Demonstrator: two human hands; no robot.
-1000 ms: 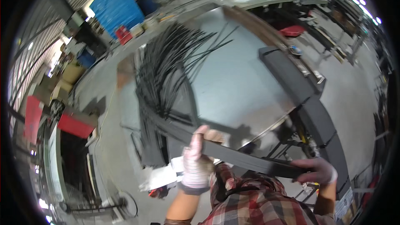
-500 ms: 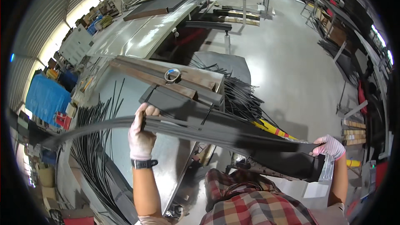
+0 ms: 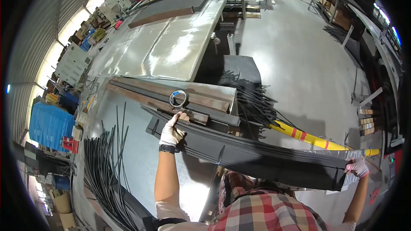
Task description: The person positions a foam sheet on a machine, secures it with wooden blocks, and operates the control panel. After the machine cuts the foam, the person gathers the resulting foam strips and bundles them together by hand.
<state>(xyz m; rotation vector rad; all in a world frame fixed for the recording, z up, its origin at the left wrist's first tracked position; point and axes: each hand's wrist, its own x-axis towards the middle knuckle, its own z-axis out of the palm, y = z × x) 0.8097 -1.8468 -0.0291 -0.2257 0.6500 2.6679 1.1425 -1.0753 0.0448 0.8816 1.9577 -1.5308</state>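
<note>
A long stack of flat black strips stretches across in front of me, with dark ties around it. My left hand, in a pale glove, is closed on the upper strips near the stack's left end. At the far right end my right hand, also gloved, pinches the strips' tip. Some fingers of both hands are hidden by the strips. A roll of tape rests on brown and black bars just beyond my left hand.
Thin black strips hang in a bundle at the left of the metal worktop. Another tangle of strips lies beyond the bars. A yellow tube with red bands runs behind my right hand. A metal table stands farther off.
The strips that arched over to the left now lie along the stack, their left end by the bars. My left hand has moved right, and my right hand slightly right and down.
</note>
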